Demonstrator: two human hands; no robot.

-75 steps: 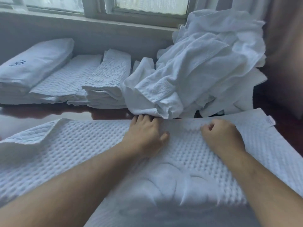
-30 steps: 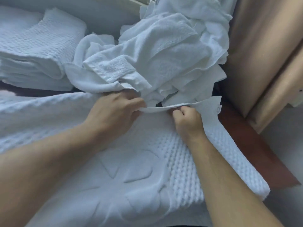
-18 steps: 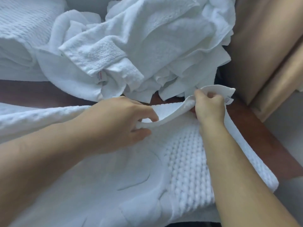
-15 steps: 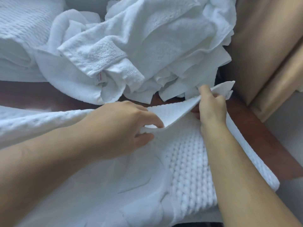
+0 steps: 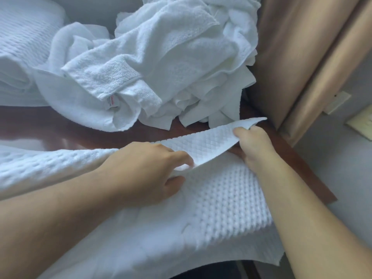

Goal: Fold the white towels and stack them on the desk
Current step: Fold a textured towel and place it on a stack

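Pinched by left hand (image 5: 149, 170) and right hand (image 5: 255, 143) — waffle towel (image 5: 211, 198) far edge lifted off desk (image 5: 84, 135), rest lying flat below.

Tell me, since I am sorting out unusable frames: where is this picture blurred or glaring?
Head view: motion blur softens the left hand and the waffle towel edges; window glare sheens the desk; the crumpled towel pile stays fairly sharp.

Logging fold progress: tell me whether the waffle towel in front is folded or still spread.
Mostly spread. The waffle towel lies across the desk; both hands, left hand and right hand, lift only its far edge.
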